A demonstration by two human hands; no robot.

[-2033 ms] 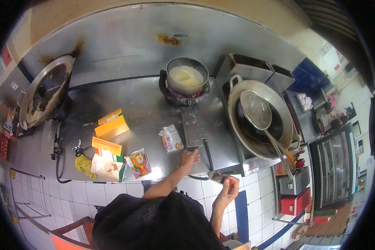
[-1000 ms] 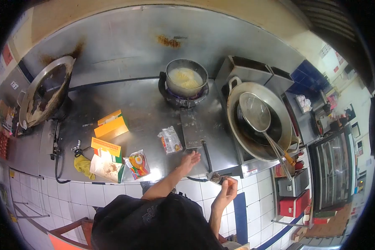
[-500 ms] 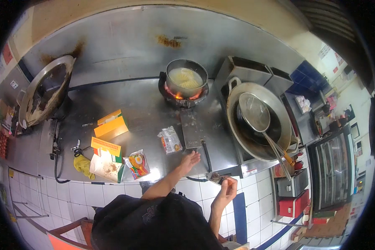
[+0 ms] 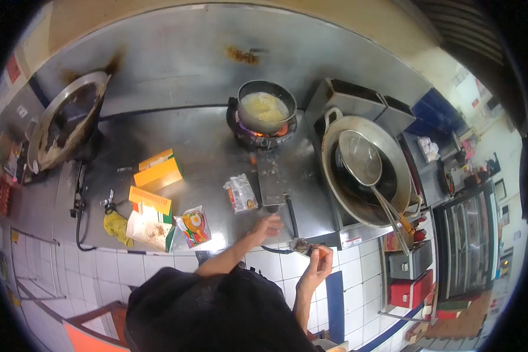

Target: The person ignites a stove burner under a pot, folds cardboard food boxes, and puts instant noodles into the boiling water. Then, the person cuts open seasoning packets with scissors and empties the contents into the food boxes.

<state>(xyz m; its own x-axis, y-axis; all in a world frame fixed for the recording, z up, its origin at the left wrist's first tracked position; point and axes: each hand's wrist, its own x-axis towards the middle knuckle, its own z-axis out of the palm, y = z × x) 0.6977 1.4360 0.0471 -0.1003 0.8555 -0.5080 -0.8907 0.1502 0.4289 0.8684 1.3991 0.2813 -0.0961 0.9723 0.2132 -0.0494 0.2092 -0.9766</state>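
Note:
My left hand (image 4: 265, 229) is just in front of the stove's control box, fingers stretched out and slightly blurred, with nothing in it. Between the thumb and fingers of my right hand (image 4: 317, 265) is a small dark sachet (image 4: 303, 247), held by one end near the counter's front edge. A pot (image 4: 268, 124) of pale liquid and noodles (image 4: 265, 108) sits over a lit burner (image 4: 258, 139). Left of the control box (image 4: 270, 176) lies a white plastic packet (image 4: 240, 194). An instant noodle packet (image 4: 193, 227) rests farther left.
Opened yellow cartons (image 4: 158, 174) and a yellow cloth (image 4: 117, 229) lie on the left of the steel counter (image 4: 208, 164). At far left stands a tilted wok (image 4: 70, 155). A large wok (image 4: 400, 176) with a strainer (image 4: 361, 157) across it stands at right.
The camera view has shifted slightly. My left hand remains in front of the control box with its fingers a little differently turned. My right hand still holds the sachet.

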